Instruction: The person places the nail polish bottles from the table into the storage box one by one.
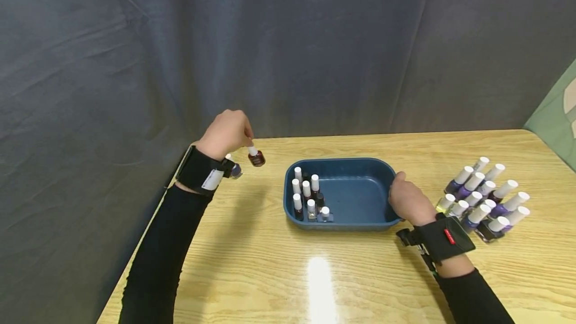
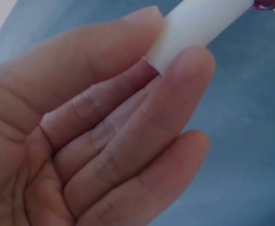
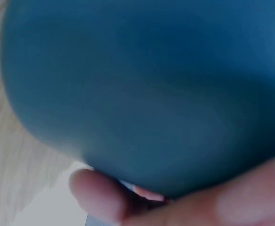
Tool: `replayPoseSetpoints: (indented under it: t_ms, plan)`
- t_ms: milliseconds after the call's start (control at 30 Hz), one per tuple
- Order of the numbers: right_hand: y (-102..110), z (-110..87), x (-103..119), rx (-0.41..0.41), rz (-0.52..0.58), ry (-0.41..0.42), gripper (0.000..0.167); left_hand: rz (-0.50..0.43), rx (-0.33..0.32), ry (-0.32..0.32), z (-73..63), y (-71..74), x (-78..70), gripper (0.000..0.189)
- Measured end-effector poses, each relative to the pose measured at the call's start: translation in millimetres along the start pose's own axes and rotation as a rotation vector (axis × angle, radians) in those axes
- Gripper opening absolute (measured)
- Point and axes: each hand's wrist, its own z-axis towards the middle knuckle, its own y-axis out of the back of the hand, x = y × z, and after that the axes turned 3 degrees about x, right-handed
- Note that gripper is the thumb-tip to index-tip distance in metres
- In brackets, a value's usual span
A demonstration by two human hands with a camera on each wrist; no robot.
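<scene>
My left hand point(image 1: 227, 134) pinches a dark red nail polish bottle point(image 1: 257, 158) by its white cap, holding it left of a blue plastic tray point(image 1: 355, 196). The left wrist view shows the cap point(image 2: 198, 35) between thumb and fingertips, with only a bit of the bottle in the corner. My right hand point(image 1: 410, 200) grips the tray's right end; in the right wrist view its thumb and fingers bend over the tray wall point(image 3: 142, 117). Several white-capped nail polish bottles point(image 1: 306, 190) stand in the tray's left part, along with a few dark-capped ones.
Another nail polish bottle point(image 1: 236, 170), dark blue, is partly hidden behind my left wrist. A cluster of nail polish bottles point(image 1: 488, 196) with white caps stands to the right of my right hand. A grey curtain point(image 1: 315, 49) hangs behind the wooden table point(image 1: 252, 264).
</scene>
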Motion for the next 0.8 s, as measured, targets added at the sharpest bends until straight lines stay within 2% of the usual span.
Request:
replayPoseSetpoints:
  t_ms: [267,533,800]
  plan:
    - [0.1,-1.1,2.0,0.001,0.0,0.004,0.048,0.014,0.004,-0.032,10.6,5.3,-29.5,0.007]
    - [-0.8,-1.7,4.5,-0.004,0.002,0.007,0.046,0.022,0.027,-0.07,18.1,5.0,-40.6,0.006]
    - [-1.0,-2.7,4.2,-0.014,-0.002,0.01,0.047,-0.01,0.012,-0.104,27.4,-6.6,-54.7,0.01]
